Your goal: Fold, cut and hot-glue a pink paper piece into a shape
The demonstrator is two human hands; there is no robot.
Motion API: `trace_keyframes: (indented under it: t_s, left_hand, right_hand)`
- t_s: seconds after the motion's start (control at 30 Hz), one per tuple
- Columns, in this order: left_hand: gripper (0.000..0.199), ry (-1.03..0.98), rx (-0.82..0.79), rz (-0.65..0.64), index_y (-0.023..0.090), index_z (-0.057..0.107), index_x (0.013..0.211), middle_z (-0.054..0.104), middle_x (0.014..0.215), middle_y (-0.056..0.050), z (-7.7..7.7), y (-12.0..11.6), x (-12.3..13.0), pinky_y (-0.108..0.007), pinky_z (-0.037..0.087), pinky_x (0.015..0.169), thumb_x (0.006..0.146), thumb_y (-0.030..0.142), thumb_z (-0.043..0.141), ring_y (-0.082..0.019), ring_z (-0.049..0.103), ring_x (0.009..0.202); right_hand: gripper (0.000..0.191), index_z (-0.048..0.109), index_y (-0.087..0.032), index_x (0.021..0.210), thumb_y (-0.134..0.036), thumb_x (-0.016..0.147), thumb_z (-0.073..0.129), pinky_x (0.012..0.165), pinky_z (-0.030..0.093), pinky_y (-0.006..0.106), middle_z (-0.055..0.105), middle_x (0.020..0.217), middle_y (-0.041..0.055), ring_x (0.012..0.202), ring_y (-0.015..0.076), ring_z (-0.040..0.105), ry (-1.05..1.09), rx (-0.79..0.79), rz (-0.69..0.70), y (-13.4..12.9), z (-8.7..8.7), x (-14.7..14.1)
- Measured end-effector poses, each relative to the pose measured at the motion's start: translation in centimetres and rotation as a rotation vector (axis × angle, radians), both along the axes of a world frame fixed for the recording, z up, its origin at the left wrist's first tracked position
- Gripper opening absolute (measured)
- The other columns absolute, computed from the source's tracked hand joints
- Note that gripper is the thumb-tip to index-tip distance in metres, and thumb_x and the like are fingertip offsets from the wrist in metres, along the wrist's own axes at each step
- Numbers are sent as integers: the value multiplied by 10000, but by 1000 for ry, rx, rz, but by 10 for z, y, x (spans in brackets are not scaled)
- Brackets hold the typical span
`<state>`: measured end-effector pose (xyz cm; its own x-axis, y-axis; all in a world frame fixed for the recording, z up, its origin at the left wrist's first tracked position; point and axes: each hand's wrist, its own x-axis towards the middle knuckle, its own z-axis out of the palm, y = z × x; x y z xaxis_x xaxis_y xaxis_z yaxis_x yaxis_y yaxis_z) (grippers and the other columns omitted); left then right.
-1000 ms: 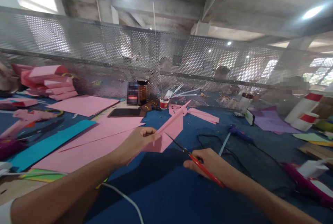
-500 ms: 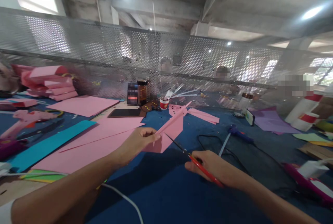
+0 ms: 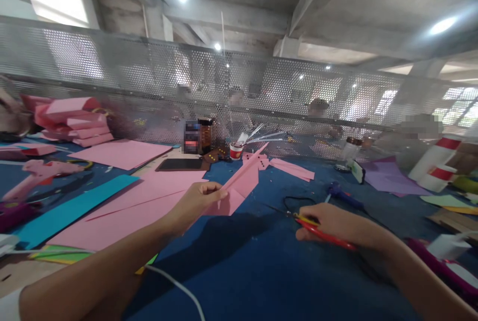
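My left hand (image 3: 199,200) pinches a folded piece of pink paper (image 3: 244,181) and holds it up above the blue table (image 3: 231,281). The paper has creases and a long pointed tip that slants up to the right. In my right hand (image 3: 332,224) is a pair of scissors (image 3: 321,234) with red and yellow handles. Their dark blades point left toward the paper and are apart from it. Large pink sheets (image 3: 149,201) lie under and beside my left forearm. Behind the held paper is a smaller pink strip (image 3: 293,169).
A blue-green strip (image 3: 78,206) and a pink glue gun (image 3: 41,176) lie at left. A paper cup (image 3: 235,151) with clear sticks stands at the back, near a dark phone (image 3: 181,164). A dark blue glue gun (image 3: 345,196) and its cable lie right. A perforated metal screen (image 3: 149,77) spans behind.
My right hand has drawn the scissors back to the right, so the blades have come away from the pink paper. My left hand keeps its hold, the paper shifting slightly left.
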<state>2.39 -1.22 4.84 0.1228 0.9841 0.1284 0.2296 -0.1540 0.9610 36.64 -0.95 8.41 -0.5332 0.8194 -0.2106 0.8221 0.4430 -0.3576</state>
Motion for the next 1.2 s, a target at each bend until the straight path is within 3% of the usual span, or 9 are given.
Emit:
trace_keyframes:
  t_s: [0.17, 0.27, 0.37, 0.47, 0.7, 0.83, 0.93, 1.0, 1.2]
  left_hand:
    - [363, -4, -16, -26, 171, 632, 679, 585, 648, 15, 0, -2, 2, -226, 404, 601, 785, 517, 661, -133, 516, 628]
    - [382, 86, -49, 15, 180, 601, 634, 548, 576, 23, 9, -10, 7, -228, 370, 537, 765, 535, 659, -136, 503, 573]
    - [379, 147, -86, 7, 182, 618, 639, 513, 506, 29, 16, -14, 10, -236, 322, 484, 753, 542, 648, -137, 475, 515]
    - [374, 151, -60, -40, 162, 672, 697, 575, 589, 9, 12, -10, 8, -235, 335, 510, 746, 532, 653, -138, 500, 564]
    - [405, 205, -112, -81, 161, 716, 802, 602, 618, -4, -3, -3, 3, -242, 339, 525, 753, 556, 639, -166, 534, 611]
    - [379, 178, -90, -143, 157, 712, 789, 634, 691, -12, -4, -4, 5, -245, 357, 587, 764, 529, 642, -164, 538, 670]
    - [356, 111, -85, -202, 159, 710, 808, 644, 746, -12, -4, -5, 8, -246, 364, 629, 763, 509, 663, -161, 534, 704]
    - [362, 83, -123, -220, 157, 706, 833, 642, 756, -13, -3, -7, 10, -245, 362, 625, 750, 508, 687, -158, 527, 699]
    - [394, 14, -217, -274, 144, 701, 899, 646, 776, -21, -7, -10, 13, -233, 371, 608, 740, 503, 727, -148, 532, 687]
  right_hand:
    - [555, 618, -213, 868, -758, 796, 543, 638, 393, 282, 712, 863, 68, 757, 240, 644, -112, 288, -221, 46, -9, 19]
    - [516, 657, -192, 918, -678, 864, 491, 671, 403, 294, 723, 947, 117, 844, 271, 660, -197, 391, -197, 84, -23, 17]
    - [389, 685, -174, 955, -523, 876, 533, 690, 402, 281, 722, 1006, 126, 890, 260, 653, -203, 389, -182, 117, -34, 10]
    - [341, 694, -167, 987, -454, 864, 557, 699, 397, 265, 720, 1018, 115, 894, 239, 640, -196, 381, -140, 142, -39, 1]
    - [292, 726, -162, 922, -411, 788, 652, 617, 363, 254, 720, 863, 86, 737, 204, 615, -210, 310, -104, 168, -45, -10]
    - [266, 742, -154, 882, -386, 783, 656, 623, 382, 264, 716, 796, 83, 720, 213, 625, -162, 297, -100, 160, -40, -9]
    - [310, 730, -142, 1011, -364, 832, 608, 748, 428, 294, 723, 1005, 123, 918, 252, 640, -62, 356, -109, 140, -31, -10]
    - [318, 705, -156, 1083, -341, 884, 539, 818, 443, 309, 712, 1084, 115, 989, 241, 631, 11, 370, -106, 117, -24, -12]
    - [149, 659, -183, 898, -255, 888, 529, 710, 463, 286, 714, 873, 42, 782, 170, 649, 314, 179, -51, 28, -20, -25]
